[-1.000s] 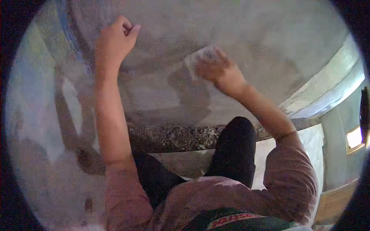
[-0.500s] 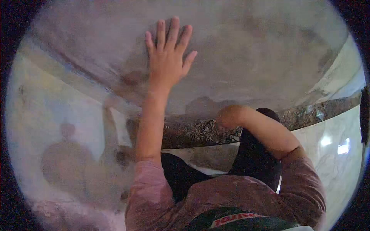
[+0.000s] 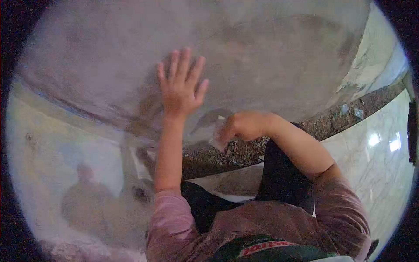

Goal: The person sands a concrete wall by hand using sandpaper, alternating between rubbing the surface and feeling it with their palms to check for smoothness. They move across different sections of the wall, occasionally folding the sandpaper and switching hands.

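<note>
My left hand [image 3: 180,89] lies flat with its fingers spread on the grey plastered wall [image 3: 262,61]. Low along the same wall, my right hand [image 3: 245,125] is closed, its fingers bent down and blurred by motion. A pale, thin piece [image 3: 217,142] shows at those fingertips, too smeared for me to tell its kind. Just beneath that hand runs a strip of loose rubble [image 3: 244,153] along the foot of the wall.
My bent legs in dark trousers [image 3: 279,174] are close to the rubble strip. Shiny marble-patterned tiles [image 3: 371,161] lie to the right. On the left, a pale wall [image 3: 65,144] meets the grey one and carries my shadow.
My right hand has moved left along the wall's base, and the pale piece at its fingers now shows. The view has shifted, with my left hand lower in it and still spread.
</note>
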### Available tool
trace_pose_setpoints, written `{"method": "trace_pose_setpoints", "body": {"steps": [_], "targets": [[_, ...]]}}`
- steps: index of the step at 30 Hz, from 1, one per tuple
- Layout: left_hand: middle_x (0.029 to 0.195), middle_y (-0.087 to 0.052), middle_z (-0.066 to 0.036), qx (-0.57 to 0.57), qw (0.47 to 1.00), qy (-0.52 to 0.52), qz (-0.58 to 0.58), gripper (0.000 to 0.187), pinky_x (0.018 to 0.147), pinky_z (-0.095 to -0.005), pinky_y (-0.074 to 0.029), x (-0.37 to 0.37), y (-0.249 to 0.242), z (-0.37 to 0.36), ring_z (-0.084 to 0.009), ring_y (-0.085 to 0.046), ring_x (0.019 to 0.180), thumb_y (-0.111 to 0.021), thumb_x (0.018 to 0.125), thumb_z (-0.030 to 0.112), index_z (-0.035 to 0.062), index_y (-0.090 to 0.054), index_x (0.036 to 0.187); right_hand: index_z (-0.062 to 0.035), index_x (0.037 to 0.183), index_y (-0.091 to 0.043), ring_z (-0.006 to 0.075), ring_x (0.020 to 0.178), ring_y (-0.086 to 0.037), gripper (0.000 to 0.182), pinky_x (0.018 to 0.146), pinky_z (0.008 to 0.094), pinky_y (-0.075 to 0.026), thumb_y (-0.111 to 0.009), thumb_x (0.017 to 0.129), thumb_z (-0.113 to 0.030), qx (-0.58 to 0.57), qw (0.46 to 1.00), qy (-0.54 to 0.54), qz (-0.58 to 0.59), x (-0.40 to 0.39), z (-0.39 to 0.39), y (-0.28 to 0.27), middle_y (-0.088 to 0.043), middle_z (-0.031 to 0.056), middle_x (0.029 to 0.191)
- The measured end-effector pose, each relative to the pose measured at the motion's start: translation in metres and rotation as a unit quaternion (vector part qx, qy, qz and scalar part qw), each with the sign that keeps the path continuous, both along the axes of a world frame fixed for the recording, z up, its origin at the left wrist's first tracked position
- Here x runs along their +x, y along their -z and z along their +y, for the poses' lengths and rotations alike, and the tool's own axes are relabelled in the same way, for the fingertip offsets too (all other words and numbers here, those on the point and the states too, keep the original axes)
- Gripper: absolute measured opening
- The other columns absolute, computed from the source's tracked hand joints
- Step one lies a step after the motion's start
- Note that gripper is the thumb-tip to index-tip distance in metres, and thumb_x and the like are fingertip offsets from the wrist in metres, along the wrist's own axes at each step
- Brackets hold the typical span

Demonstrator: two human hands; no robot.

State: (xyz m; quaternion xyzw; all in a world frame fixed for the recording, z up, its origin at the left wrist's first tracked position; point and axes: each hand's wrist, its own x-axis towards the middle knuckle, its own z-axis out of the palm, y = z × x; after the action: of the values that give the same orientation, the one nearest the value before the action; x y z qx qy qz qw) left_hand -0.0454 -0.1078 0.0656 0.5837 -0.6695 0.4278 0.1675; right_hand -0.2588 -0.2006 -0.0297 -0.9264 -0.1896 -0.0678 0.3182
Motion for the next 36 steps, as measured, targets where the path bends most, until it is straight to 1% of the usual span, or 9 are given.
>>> {"method": "trace_pose_setpoints", "body": {"steps": [3,7,10,12,17,22,27,28,36], "targets": [[0.168,-0.038,-0.013,-0.097,0.995,-0.032,0.006,0.061,0.124,-0.0653,-0.017,0.023,-0.029,0.018,-0.0353,-0.035,0.155,-0.066,0.097,0.041,0.0191,-0.056,0.153,-0.0057,0.114,-0.078,0.0374,0.123,-0.069,0.038,0.108,0.0503,-0.051,-0.059,0.083,0.008,0.090,0.956,0.038,-0.278,-0.017,-0.003,-0.039,-0.075,0.0160,0.125],[0.164,-0.044,-0.015,-0.183,0.983,0.010,0.025,0.056,0.122,-0.0609,-0.026,0.042,-0.057,0.044,-0.0364,-0.045,0.148,-0.067,0.097,0.034,0.0128,-0.060,0.148,-0.0109,0.121,-0.076,0.0347,0.133,-0.063,0.040,0.118,0.0483,-0.043,-0.061,0.086,0.001,-0.025,0.829,0.273,-0.488,-0.034,-0.034,-0.062,-0.073,0.0100,0.132],[0.155,-0.055,-0.014,-0.195,0.975,0.084,0.062,0.047,0.117,-0.0545,-0.036,0.037,-0.068,0.058,-0.0350,-0.055,0.137,-0.067,0.096,0.028,0.0116,-0.066,0.141,-0.0105,0.121,-0.076,0.0331,0.133,-0.064,0.041,0.118,0.0490,-0.044,-0.061,0.086,0.004,-0.005,0.725,0.394,-0.565,-0.027,-0.058,-0.090,-0.073,0.0079,0.133],[0.146,-0.063,-0.010,-0.187,0.978,0.096,0.009,0.039,0.110,-0.0496,-0.044,0.023,-0.074,0.063,-0.0313,-0.061,0.125,-0.068,0.095,0.023,0.0129,-0.071,0.132,-0.0106,0.124,-0.075,0.0295,0.137,-0.060,0.041,0.118,0.0475,-0.044,-0.062,0.087,0.002,-0.173,0.665,0.442,-0.577,-0.018,-0.071,-0.109,-0.070,0.0063,0.140],[0.139,-0.068,-0.007,-0.132,0.986,0.092,-0.041,0.037,0.105,-0.0482,-0.049,-0.008,-0.076,0.068,-0.0294,-0.064,0.122,-0.075,0.090,0.022,0.0143,-0.073,0.127,-0.0150,0.134,-0.070,0.0271,0.146,-0.051,0.046,0.118,0.0432,-0.045,-0.063,0.089,-0.011,-0.293,0.799,0.307,-0.426,0.056,-0.041,-0.070,-0.059,0.0070,0.152],[0.134,-0.070,-0.009,0.037,0.988,0.150,0.012,0.046,0.101,-0.0459,-0.053,-0.009,-0.073,0.070,-0.0306,-0.068,0.117,-0.082,0.085,0.028,0.0129,-0.073,0.127,-0.0112,0.119,-0.074,0.0322,0.118,-0.069,0.033,0.097,0.0443,-0.059,-0.065,0.087,-0.018,-0.271,0.898,0.184,-0.293,0.071,-0.002,-0.007,-0.073,0.0116,0.122],[0.132,-0.069,-0.016,0.262,0.948,0.075,0.162,0.067,0.098,-0.0467,-0.055,-0.036,-0.048,0.069,-0.0365,-0.068,0.117,-0.087,0.077,0.034,0.0087,-0.066,0.136,-0.0153,0.105,-0.076,0.0296,0.095,-0.073,0.023,0.079,0.0449,-0.060,-0.070,0.083,-0.020,-0.190,0.897,0.226,-0.330,0.044,0.004,-0.039,-0.076,0.0058,0.099],[0.134,-0.067,-0.020,0.326,0.925,-0.005,0.196,0.082,0.102,-0.0503,-0.053,-0.047,-0.048,0.071,-0.0420,-0.063,0.123,-0.086,0.080,0.024,0.0128,-0.051,0.153,-0.0150,0.105,-0.076,0.0289,0.095,-0.073,0.024,0.080,0.0453,-0.060,-0.070,0.082,-0.020,-0.170,0.886,0.240,-0.357,0.041,0.006,-0.044,-0.075,0.0050,0.099],[0.124,-0.070,-0.020,0.328,0.908,-0.186,0.182,0.067,0.091,-0.0536,-0.054,-0.084,-0.062,0.078,-0.0437,-0.067,0.108,-0.061,0.092,0.002,0.0142,-0.047,0.157,-0.0116,0.107,-0.075,0.0265,0.116,-0.070,0.030,0.101,0.0472,-0.055,-0.074,0.077,-0.015,-0.143,0.863,0.248,-0.416,0.022,0.017,-0.069,-0.077,0.0060,0.113]]}}
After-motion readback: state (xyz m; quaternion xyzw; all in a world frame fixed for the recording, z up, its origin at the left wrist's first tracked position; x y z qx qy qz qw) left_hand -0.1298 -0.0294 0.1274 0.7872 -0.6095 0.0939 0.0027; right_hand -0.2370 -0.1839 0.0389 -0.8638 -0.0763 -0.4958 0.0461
